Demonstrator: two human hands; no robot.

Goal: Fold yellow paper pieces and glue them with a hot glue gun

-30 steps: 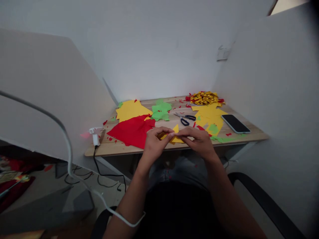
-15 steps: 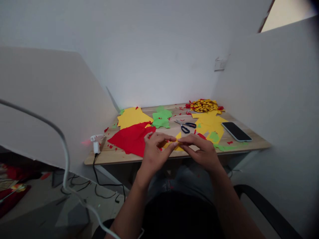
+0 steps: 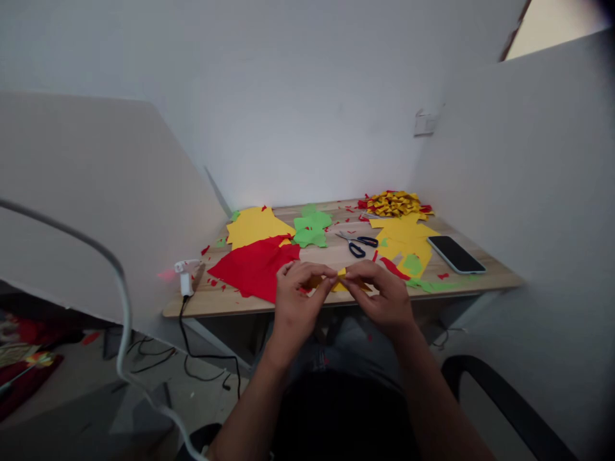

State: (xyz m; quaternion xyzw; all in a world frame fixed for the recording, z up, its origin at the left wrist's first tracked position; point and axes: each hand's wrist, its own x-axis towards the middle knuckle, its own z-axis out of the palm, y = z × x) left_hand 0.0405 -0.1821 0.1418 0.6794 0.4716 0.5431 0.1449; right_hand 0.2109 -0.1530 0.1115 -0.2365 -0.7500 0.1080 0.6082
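Observation:
Both of my hands meet over the front edge of the wooden desk (image 3: 336, 257). My left hand (image 3: 294, 301) and my right hand (image 3: 382, 298) pinch a small folded piece of yellow paper (image 3: 340, 279) between their fingertips. Most of that piece is hidden by the fingers. A large red paper sheet (image 3: 254, 266) lies just left of my left hand. Blue-handled scissors (image 3: 358, 244) lie on the desk beyond my hands.
Yellow sheets (image 3: 257, 225) and green cut paper (image 3: 312, 229) lie at the back, more yellow paper (image 3: 406, 237) at the right. A heap of small folded yellow and red pieces (image 3: 396, 203) sits in the far right corner. A black phone (image 3: 455, 253) lies near the right edge. A glue gun (image 3: 186, 275) rests at the left edge.
The view has tilted up slightly. My hands have drawn a little nearer to me, and the yellow piece shows less between the fingers than before.

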